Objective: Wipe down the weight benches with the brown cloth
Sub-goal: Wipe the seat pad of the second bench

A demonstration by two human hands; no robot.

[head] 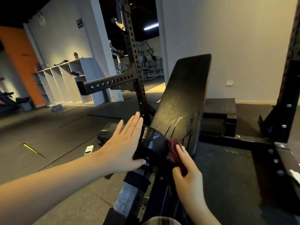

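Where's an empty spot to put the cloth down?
The upper backrest is bare, above the wet streaks. So is the floor mat between backrest and rack beam. The seat is crowded: left hand, right hand and brown cloth.

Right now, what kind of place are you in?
Most likely a gym: there is a padded weight bench with its back tilted up, a black steel rack with rows of holes, and exercise machines in the room behind.
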